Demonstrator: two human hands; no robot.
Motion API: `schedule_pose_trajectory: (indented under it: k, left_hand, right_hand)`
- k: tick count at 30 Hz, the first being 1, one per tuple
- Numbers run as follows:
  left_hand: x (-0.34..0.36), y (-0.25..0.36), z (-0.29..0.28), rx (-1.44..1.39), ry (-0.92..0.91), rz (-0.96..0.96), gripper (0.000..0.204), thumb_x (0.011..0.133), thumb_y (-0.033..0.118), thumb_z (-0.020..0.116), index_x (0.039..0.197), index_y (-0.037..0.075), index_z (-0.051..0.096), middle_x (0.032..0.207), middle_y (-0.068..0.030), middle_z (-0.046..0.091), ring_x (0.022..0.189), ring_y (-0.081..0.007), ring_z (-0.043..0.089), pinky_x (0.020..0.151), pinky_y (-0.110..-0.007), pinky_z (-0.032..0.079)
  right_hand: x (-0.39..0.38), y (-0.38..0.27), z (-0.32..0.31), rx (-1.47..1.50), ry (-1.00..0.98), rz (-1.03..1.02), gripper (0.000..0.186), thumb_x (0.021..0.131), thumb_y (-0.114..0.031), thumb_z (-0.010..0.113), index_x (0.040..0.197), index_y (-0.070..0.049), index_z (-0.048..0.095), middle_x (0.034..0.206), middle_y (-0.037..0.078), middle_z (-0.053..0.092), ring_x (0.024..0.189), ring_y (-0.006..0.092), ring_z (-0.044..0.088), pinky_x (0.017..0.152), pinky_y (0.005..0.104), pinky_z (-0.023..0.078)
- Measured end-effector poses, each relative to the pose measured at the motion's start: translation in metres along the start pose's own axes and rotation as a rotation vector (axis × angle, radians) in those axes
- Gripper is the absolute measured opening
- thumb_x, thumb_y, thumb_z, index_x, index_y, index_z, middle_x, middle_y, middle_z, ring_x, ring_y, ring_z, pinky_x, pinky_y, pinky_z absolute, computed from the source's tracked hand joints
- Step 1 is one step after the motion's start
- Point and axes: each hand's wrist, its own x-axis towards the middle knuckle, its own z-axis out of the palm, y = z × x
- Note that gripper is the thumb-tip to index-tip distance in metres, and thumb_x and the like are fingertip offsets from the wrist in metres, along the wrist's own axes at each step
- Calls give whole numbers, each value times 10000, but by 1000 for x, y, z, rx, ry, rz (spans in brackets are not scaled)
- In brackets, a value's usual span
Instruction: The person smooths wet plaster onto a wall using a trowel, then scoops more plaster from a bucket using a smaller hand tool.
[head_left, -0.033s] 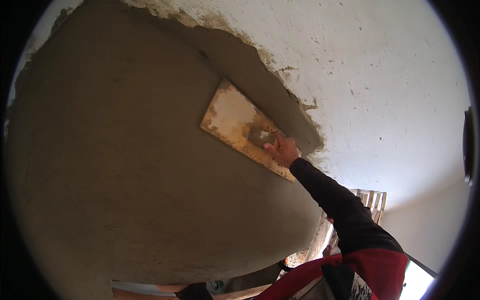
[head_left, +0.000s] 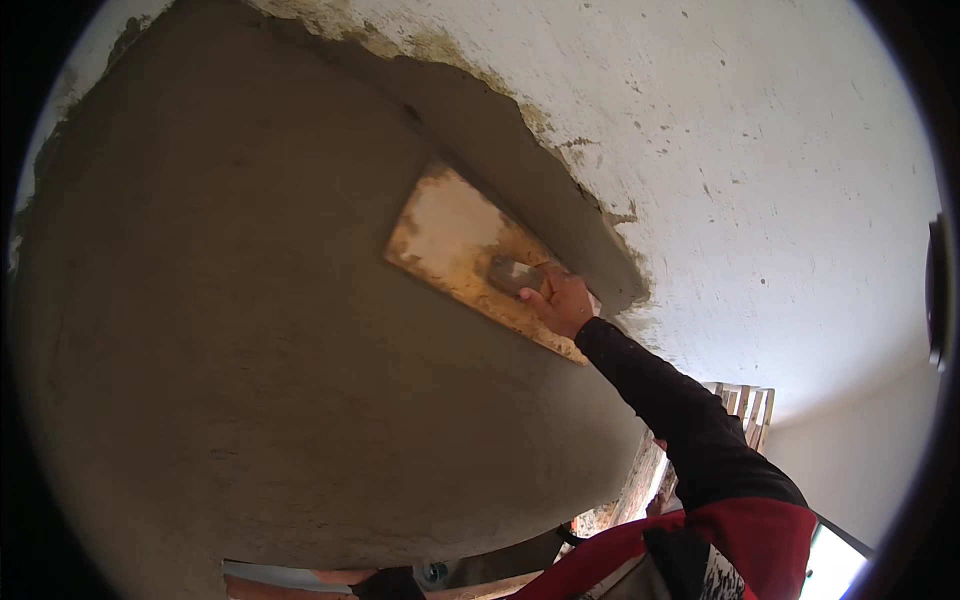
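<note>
- Start at the far left: wide area of grey-brown plaster (head_left: 200, 330), bounded at the upper left by a narrow whitish edge (head_left: 88, 60).
- Next, at the lower edge: left hand (head_left: 342, 576), apparently, as a small strip of skin beside a dark cuff (head_left: 390, 584). Cannot tell whether open, closed or gripping.
- Just right of the cuff: small round object (head_left: 433, 573). Cannot tell whether a container, or with what contents; no other candidate identifiable.
- At centre: float (head_left: 450, 220), tilted, apparently flat on the plaster, with the upper long edge near a dark line in it.
- Note the change: float shifted slightly left along with the hand; surrounding plaster much the same. Judge as a short sliding stroke, with contact now on a patch slightly farther left.
- At the float's handle (head_left: 512, 274): right hand (head_left: 563, 303), with fingers curled firmly around the near end, below a black sleeve (head_left: 650, 375).
- Farther right: white painted surface (head_left: 740, 170) beyond a ragged plaster border, wooden slats (head_left: 766, 410) lower down, and a dark object (head_left: 937, 295) at the rim.
</note>
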Motion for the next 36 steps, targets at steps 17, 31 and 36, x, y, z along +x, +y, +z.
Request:
schedule_pose_trajectory:
  k: [17,31,36]
  left_hand:
    - [8,5,7,-216,33,-395,567,935,494,422,1189,14,583,1073,-109,666,864,-259,677,669,-393,542]
    - [-19,-76,-24,-111,-218,-301,502,957,388,449,1195,-39,561,1089,-128,672,882,-226,682,676,-358,539]
    - [-15,-104,-40,89,-190,-252,429,939,332,514,1125,-47,594,1046,-131,685,903,-236,672,729,-344,521]
  right_hand:
    - [80,-120,-11,31,249,-346,638,893,-472,607,1226,61,502,873,217,664,786,393,631,768,439,491]
    - [-154,176,54,-184,107,-15,490,788,-271,788,1089,34,549,654,114,664,530,167,663,467,297,511]
    - [-220,43,38,-121,301,63,481,780,-380,727,1008,-2,534,741,130,595,662,275,606,619,374,491]
